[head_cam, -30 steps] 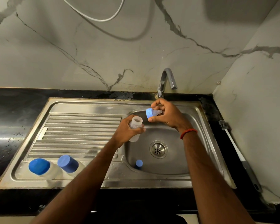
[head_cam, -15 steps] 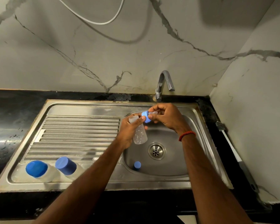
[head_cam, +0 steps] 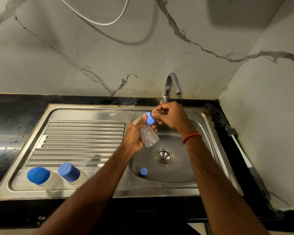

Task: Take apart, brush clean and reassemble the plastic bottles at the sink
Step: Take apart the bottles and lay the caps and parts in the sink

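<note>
Two capped bottles [head_cam: 41, 177] are sitting nearer than the left hand [head_cam: 134, 139], off to its left. That hand is wrapping round the small clear bottle [head_cam: 149, 136] over the basin [head_cam: 185, 167], right hand [head_cam: 171, 118] pinching its blue collar [head_cam: 150, 119]; it's looking light and wet-slippery, so I'd be gripping the body. The tap [head_cam: 171, 84] is hanging just beyond the right hand, open basin below.

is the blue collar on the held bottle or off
On: the blue plastic collar sits on the neck of the small clear plastic bottle; whether screwed tight, cannot tell.
</note>
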Tool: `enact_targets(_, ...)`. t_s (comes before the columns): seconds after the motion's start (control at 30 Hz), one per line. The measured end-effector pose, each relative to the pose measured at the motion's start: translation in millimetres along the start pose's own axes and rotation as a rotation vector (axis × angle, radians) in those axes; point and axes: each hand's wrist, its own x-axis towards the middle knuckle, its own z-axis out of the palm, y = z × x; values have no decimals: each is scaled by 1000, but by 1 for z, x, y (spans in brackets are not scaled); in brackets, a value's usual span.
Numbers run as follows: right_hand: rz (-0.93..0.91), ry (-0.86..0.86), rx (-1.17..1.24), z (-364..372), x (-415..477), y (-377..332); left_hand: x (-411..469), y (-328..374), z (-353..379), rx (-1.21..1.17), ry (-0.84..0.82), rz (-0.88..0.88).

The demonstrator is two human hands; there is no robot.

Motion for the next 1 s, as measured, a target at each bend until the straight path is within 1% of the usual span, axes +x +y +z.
enact_targets(0.1, -30, -64, -64, -3, 0, -7, 1, 2, -2, 2, 2, 9)
enact_targets(0.27, -112, -97, -216, -2, 3, -16, -2, -2, -5, -45, -54, -29)
enact_targets(0.4, -183, -70, -208, 3, -1, -14, 0, -1, -3, -113, -55, -17)
enact_targets(0.47, -209, -64, -199, 2, -5, -10, 3, 3, -5, -63, -50, -4)
enact_targets(0.53, -257, -6, -168, -1, -7, -8, 5, 5, -6, -8, -60, 5)
enact_targets(0.6, -294, 31, -171, -6, -7, -6, 3, 6, -4, -9, -79, -6)
enact_targets(0.87, -329, -69, -366, -19, 1, -15, -2, 4, 8, 0, -70, -45)
enact_targets(0.93, -343, -58, -350, -19, 1, -13, -2, 4, 9, -1, -68, -48)
enact_targets(1.0, -354, 6, -266, -15, -4, -10, -2, 7, 11, -31, -58, -50)
